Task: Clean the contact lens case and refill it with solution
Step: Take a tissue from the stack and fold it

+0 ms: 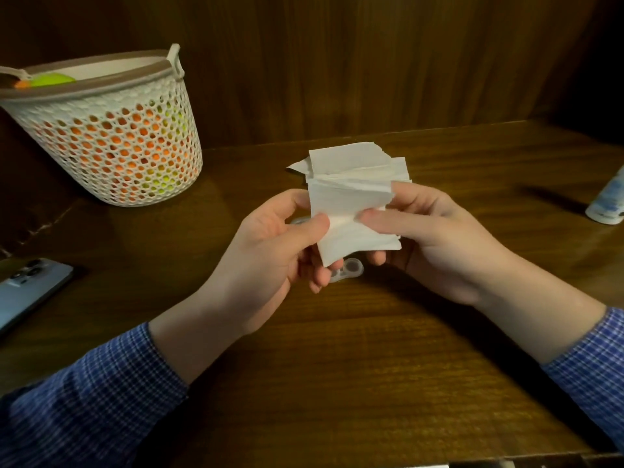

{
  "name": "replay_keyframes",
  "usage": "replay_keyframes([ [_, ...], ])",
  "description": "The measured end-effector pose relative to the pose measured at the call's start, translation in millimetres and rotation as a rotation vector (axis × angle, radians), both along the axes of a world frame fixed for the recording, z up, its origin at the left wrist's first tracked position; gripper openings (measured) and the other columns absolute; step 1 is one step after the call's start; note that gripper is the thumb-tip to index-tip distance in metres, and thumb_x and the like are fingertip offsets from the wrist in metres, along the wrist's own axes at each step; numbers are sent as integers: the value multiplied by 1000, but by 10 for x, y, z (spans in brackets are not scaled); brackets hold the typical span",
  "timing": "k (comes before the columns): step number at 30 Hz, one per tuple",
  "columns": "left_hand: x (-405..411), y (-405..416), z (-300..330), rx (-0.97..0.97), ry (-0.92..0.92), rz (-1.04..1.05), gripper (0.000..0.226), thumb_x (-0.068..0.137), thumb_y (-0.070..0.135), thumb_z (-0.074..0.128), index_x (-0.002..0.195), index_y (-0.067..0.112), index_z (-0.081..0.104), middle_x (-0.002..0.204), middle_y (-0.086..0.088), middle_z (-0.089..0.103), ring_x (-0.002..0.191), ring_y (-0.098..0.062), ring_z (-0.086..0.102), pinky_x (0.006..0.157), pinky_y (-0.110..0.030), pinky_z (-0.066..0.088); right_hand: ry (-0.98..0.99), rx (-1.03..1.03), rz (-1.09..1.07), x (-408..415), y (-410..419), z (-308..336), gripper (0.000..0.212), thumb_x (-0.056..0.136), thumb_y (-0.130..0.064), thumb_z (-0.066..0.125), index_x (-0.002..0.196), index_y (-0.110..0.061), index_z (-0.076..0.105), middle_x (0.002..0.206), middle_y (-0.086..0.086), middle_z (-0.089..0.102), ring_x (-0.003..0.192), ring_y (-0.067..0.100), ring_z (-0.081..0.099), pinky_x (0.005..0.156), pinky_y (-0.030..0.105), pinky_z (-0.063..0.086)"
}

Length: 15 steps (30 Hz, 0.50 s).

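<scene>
A folded white tissue (351, 197) is held up above the middle of the wooden table (371, 366). My left hand (270, 251) pinches its left edge with thumb and fingers. My right hand (432, 238) grips its right edge, thumb on the front. Below the tissue a clear contact lens case (347, 270) lies on the table, partly hidden by my left fingers. Something small and clear (299, 220) peeks out behind my left hand; I cannot tell what it is. A white solution bottle (607, 201) lies at the right edge of the view.
A white mesh basket (118, 143) with orange and green contents stands at the back left. A phone (27, 292) lies face down at the left edge. A wooden wall rises behind the table.
</scene>
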<state>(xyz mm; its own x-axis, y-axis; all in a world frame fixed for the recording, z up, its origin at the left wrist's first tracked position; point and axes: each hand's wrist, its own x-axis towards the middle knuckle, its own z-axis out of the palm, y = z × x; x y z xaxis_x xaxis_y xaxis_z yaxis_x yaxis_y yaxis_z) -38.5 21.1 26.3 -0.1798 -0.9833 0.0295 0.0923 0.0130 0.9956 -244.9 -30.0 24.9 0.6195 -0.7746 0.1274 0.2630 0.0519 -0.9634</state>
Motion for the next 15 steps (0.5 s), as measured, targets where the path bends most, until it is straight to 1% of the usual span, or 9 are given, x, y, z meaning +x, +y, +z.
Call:
replay_keyframes([
  [2, 7, -9, 6, 15, 98, -34, 25, 96, 22, 56, 118, 21, 68, 71, -5, 68, 55, -11, 60, 49, -22, 49, -59, 32, 1, 11, 5, 19, 18, 90, -5, 67, 103, -7, 79, 102, 18, 71, 66, 18, 58, 56, 22, 54],
  [3, 10, -13, 8, 13, 127, -50, 24, 96, 19, 54, 114, 18, 69, 70, -6, 67, 54, -11, 59, 49, -22, 48, -77, 50, -5, 15, 11, 30, 16, 87, -4, 67, 93, -9, 81, 92, 16, 71, 62, 16, 59, 55, 22, 54],
  [5, 12, -16, 10, -6, 156, -81, 21, 96, 15, 53, 102, 18, 73, 68, -6, 66, 53, -11, 59, 48, -22, 48, -101, 65, 0, 19, 22, 41, 20, 83, -4, 62, 82, -12, 80, 78, 15, 64, 55, 14, 57, 53, 22, 53],
  [7, 11, -13, 13, -21, 172, -119, 23, 95, 15, 53, 91, 22, 74, 66, -4, 66, 52, -10, 59, 49, -22, 48, -127, 73, 15, 21, 29, 49, 24, 84, -1, 57, 79, -11, 78, 76, 18, 54, 52, 14, 54, 52, 22, 52],
  [8, 14, -10, 15, -23, 180, -137, 24, 95, 15, 53, 89, 23, 75, 66, -3, 66, 52, -10, 60, 49, -21, 48, -135, 75, 19, 20, 31, 50, 25, 85, 0, 55, 78, -12, 77, 76, 17, 52, 51, 14, 53, 51, 22, 51],
  [13, 46, -36, 7, -15, 199, -214, 32, 96, 9, 46, 84, 23, 73, 66, -3, 65, 54, -11, 59, 51, -22, 48, -109, 13, 17, 20, 35, 46, 28, 87, -1, 54, 74, -16, 75, 67, 10, 57, 52, 15, 54, 56, 24, 51],
  [15, 57, -50, -5, -2, 214, -233, 33, 96, 7, 43, 84, 22, 71, 67, -3, 64, 56, -11, 58, 52, -23, 48, -93, -15, 3, 20, 35, 45, 29, 87, -2, 55, 74, -17, 75, 69, 9, 58, 55, 14, 55, 56, 23, 51],
])
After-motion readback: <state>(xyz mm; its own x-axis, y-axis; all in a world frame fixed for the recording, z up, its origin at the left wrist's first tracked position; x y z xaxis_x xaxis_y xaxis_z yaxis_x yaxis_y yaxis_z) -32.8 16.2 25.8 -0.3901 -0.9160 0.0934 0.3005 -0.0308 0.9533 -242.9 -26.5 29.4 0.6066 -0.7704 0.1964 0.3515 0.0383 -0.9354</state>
